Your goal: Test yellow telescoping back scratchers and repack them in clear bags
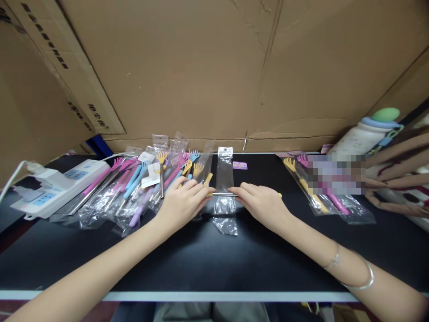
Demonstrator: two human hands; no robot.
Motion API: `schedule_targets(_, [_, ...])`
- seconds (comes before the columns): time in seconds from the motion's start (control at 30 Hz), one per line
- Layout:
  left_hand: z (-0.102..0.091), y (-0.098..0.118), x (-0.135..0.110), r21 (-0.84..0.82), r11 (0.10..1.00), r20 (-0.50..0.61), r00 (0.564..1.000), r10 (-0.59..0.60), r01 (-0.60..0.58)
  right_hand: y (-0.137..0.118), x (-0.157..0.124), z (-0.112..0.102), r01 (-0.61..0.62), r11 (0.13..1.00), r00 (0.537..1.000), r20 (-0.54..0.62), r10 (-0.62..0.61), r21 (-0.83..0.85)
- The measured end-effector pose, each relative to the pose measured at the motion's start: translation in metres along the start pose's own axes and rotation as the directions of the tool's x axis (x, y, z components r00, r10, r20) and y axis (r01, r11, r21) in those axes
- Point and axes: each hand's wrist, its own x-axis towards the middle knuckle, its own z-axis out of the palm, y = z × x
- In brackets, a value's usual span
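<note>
Spanning the centre of the frame, a slim metal rod (223,194) with yellow parts crosses above a clear plastic bag (224,172); whether the two touch cannot be told. The left hand (186,197) and the right hand (264,203) both grip the rod, fingertips closed on either side of its bare middle. It is probably light and stiff — smooth enough to slip, with the yellow parts likely the surer hold. The bag should prove limp and slick, best taken at its header (225,152). Bagged scratchers (133,181) lie at left — two more bagged tools (337,203) at right.
</note>
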Motion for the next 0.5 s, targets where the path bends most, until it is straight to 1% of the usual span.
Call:
schedule_targets(0.1, [-0.004, 0.002, 0.001, 0.023, 1.000, 0.023, 1.000, -0.004, 0.004, 0.000, 0.000, -0.002, 0.021, 0.999, 0.999, -0.038, -0.023, -0.050])
schedule_targets(0.27, [-0.004, 0.005, 0.000, 0.029, 0.999, 0.177, 0.984, 0.016, -0.022, 0.002, -0.001, -0.002, 0.127, 0.985, 0.990, -0.044, -0.133, -0.120])
schedule_targets(0.37, [-0.006, 0.003, 0.001, 0.037, 0.998, 0.172, 0.984, 0.048, -0.055, 0.004, -0.001, -0.007, 0.123, 0.981, 0.984, -0.112, -0.140, -0.151])
schedule_targets(0.5, [-0.015, -0.009, 0.006, 0.066, 0.996, 0.129, 0.990, 0.054, -0.063, 0.013, 0.002, -0.019, 0.096, 0.973, 0.973, -0.188, -0.137, -0.212])
